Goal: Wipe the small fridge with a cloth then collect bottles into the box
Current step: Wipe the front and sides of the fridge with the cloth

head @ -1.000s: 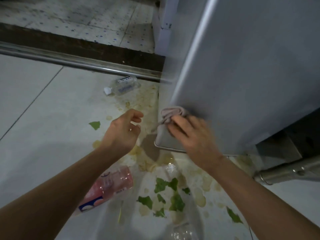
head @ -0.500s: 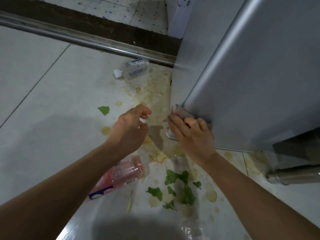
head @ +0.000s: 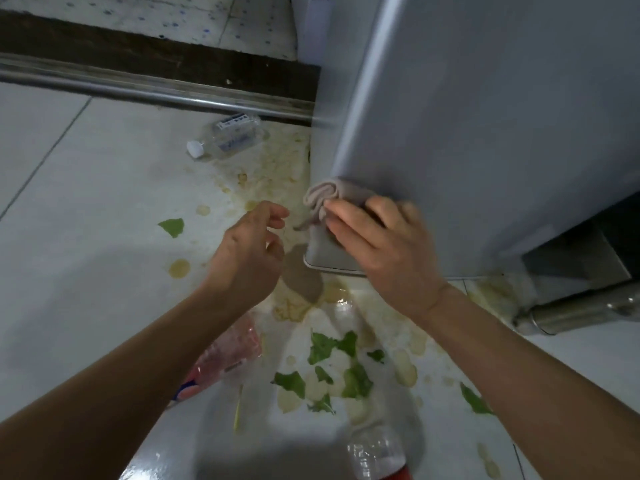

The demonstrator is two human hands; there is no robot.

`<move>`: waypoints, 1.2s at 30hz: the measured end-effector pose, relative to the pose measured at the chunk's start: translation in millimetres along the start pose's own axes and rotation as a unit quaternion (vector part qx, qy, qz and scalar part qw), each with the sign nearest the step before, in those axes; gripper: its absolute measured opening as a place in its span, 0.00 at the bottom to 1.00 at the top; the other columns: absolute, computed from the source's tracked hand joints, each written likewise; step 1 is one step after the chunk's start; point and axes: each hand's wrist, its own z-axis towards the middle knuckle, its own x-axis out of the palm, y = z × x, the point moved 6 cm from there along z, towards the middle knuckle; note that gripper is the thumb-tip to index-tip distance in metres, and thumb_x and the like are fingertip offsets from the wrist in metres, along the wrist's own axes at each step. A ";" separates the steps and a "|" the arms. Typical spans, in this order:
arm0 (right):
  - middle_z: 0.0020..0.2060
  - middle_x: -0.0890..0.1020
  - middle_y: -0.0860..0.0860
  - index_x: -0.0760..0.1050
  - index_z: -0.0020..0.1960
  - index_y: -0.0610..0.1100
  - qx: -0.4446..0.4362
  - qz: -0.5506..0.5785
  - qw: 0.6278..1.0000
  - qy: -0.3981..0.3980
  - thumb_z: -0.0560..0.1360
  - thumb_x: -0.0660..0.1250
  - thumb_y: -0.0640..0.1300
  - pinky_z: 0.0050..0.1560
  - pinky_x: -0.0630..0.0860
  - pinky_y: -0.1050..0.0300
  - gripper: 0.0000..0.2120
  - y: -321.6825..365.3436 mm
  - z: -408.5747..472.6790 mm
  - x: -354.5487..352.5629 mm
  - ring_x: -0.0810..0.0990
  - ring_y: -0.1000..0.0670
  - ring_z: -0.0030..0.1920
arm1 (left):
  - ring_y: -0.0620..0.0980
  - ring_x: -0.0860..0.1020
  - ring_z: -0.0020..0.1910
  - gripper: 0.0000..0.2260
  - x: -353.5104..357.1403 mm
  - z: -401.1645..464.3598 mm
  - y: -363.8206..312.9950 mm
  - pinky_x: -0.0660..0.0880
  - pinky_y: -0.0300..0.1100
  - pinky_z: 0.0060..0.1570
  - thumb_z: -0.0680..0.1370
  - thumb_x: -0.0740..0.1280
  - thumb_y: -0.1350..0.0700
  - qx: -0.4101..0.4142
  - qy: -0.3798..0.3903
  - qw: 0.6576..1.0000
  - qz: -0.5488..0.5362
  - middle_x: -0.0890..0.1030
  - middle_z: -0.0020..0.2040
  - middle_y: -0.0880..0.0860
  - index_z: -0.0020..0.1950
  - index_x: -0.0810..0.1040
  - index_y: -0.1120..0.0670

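Cloth (head: 329, 195), beige and bunched into folds, pressed against the lower left corner of the small fridge (head: 485, 133), low on its grey door near the floor. Pinned there under the right hand (head: 384, 251), fingers (head: 349, 220) laid nearly straight and flat across the fabric, palm toward the door; a rolled edge of cloth poking out above and left of the fingertips. Left hand (head: 246, 258) just beside, apart from both cloth and fridge, fingers loosely curled, thumb and forefinger close together, holding nothing that can be made out. Both forearms bare, reaching in from the bottom edge.

Outward on the white tiled floor (head: 69, 220): yellowish spill stains around the fridge corner, torn green leaves (head: 346, 372) scattered below the hands. Clear bottle (head: 230, 135) with a white cap lying on its side near the metal door track (head: 156, 90), well apart from the hands. Pink-tinted bottle (head: 225, 358) lying on its side, partly hidden under the left forearm. Another clear bottle with a red part (head: 377, 455) at the bottom edge, cut off by the frame. Steel cylinder (head: 581, 311) lying at the right, beside the fridge base.
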 end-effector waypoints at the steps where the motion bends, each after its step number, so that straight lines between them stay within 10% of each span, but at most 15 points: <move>1: 0.53 0.83 0.51 0.80 0.53 0.44 0.012 -0.001 0.999 -0.032 0.77 0.68 0.38 0.34 0.71 0.53 0.06 -8.6 2.6 -6.7 0.77 0.45 0.40 | 0.50 0.77 0.50 0.15 2.2 2.1 -1.9 0.73 0.43 0.50 0.76 0.60 0.66 0.002 -0.008 1.000 -0.002 0.78 0.55 0.50 0.61 0.72 0.54; 11: 0.46 0.83 0.50 0.82 0.45 0.45 -0.056 0.020 0.985 0.164 0.72 0.68 0.37 0.33 0.71 0.55 0.07 6.3 -67.9 35.7 0.78 0.48 0.37 | 0.47 0.76 0.51 0.17 24.3 7.5 -29.9 0.72 0.41 0.50 0.75 0.63 0.65 0.048 -0.022 0.998 -0.022 0.77 0.52 0.47 0.62 0.70 0.54; 26: 0.45 0.75 0.42 0.68 0.48 0.46 0.283 0.072 0.954 0.062 0.75 0.61 0.40 0.32 0.76 0.57 0.03 -51.0 -107.0 11.8 0.74 0.43 0.41 | 0.50 0.76 0.45 0.09 35.1 20.5 -38.9 0.68 0.43 0.43 0.76 0.66 0.57 0.030 -0.041 0.998 0.028 0.76 0.45 0.49 0.47 0.65 0.51; 36: 0.54 0.66 0.45 0.67 0.53 0.42 0.354 0.027 0.934 0.053 0.67 0.76 0.42 0.42 0.76 0.55 0.22 -93.5 -154.2 3.7 0.74 0.43 0.46 | 0.47 0.76 0.42 0.09 31.1 20.4 -38.8 0.71 0.44 0.45 0.75 0.67 0.57 0.059 -0.046 0.995 0.060 0.77 0.45 0.50 0.50 0.68 0.54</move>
